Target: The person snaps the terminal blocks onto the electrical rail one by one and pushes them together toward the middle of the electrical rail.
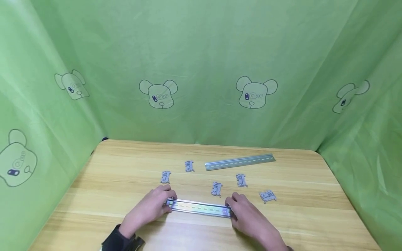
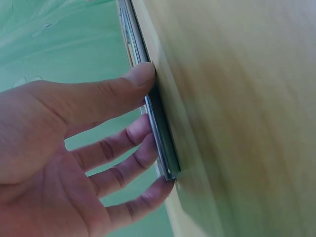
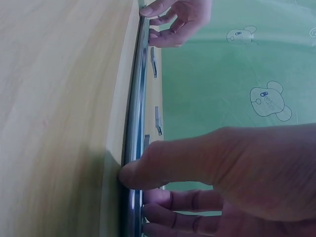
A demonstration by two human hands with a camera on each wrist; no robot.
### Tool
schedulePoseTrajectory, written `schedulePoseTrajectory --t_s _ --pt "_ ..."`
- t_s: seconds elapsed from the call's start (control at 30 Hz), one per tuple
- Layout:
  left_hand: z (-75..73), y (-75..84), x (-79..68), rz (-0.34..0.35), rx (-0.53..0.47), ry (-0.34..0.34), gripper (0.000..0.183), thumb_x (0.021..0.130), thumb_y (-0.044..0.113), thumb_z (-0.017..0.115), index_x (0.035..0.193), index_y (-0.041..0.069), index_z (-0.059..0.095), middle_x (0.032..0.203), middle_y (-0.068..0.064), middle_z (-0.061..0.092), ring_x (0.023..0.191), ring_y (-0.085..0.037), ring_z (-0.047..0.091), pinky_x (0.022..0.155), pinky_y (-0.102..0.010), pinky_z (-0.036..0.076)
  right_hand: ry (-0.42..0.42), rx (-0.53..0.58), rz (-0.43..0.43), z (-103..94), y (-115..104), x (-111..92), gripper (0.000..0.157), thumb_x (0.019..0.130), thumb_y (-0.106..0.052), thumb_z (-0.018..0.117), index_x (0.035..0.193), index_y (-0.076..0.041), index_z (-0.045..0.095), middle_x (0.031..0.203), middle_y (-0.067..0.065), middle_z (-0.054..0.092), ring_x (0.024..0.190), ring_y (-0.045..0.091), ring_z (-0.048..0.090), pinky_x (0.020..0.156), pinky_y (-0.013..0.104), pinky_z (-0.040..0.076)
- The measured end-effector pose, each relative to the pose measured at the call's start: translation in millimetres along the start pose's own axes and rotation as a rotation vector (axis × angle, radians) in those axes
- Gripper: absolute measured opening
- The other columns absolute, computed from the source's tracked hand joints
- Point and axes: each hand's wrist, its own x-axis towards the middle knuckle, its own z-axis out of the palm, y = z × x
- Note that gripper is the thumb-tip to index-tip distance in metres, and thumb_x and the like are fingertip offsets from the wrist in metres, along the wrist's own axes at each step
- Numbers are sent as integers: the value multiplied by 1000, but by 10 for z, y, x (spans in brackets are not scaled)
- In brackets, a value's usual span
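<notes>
A shiny slotted metal DIN rail (image 1: 198,208) lies crosswise near the front of the wooden table, with a hand at each end. My left hand (image 1: 155,205) grips its left end, thumb on the near edge and fingers on the far edge. In the left wrist view that thumb (image 2: 140,75) presses the rail's (image 2: 160,128) side. The right end is gripped by my right hand (image 1: 249,218), its thumb (image 3: 140,173) along the near side in the right wrist view. Just beyond the rail lie small grey terminal blocks, one (image 1: 216,189) nearest its middle.
A second slotted rail (image 1: 240,162) lies at a slant toward the back of the table (image 1: 132,153). Other grey terminal blocks lie apart, including one at the left (image 1: 165,176) and one at the right (image 1: 268,196). Green curtains (image 1: 201,52) enclose the back and sides.
</notes>
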Motion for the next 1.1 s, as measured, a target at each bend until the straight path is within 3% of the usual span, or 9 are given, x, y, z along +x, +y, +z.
schedulePoseTrajectory --t_s 0.4,0.5,0.73,0.9,1.1 --pt "-17 10 -2 -3 -13 -16 34 70 20 83 101 14 72 96 3 61 87 -15 57 75 -37 56 19 -11 2 17 16 -11 38 70 -3 76 107 -3 67 91 0 54 83 18 52 72 37 55" --pt "-11 0 -2 -13 -19 -25 34 69 19 83 102 15 72 95 4 61 87 -14 57 76 -36 56 11 29 8 -19 31 -13 39 71 -4 76 109 -4 67 94 1 55 84 17 53 73 36 56" --pt "-9 -41 9 -23 -40 -35 36 69 15 83 103 15 72 96 5 59 88 -15 58 79 -35 57 64 95 160 -255 234 -77 45 71 -2 80 113 -6 66 107 6 60 97 23 60 85 41 56" --pt "-20 -51 7 -21 -40 -46 34 69 13 83 102 14 71 95 6 59 89 -15 57 80 -36 57 48 56 194 -330 364 -107 41 72 0 78 111 -4 67 99 7 60 87 21 59 77 38 56" --pt "-28 -41 6 -16 -48 -51 34 70 11 82 102 13 72 94 5 59 88 -14 57 79 -35 56 63 59 264 -253 345 -66 23 80 -11 76 100 -3 67 86 6 60 72 17 55 64 34 53"
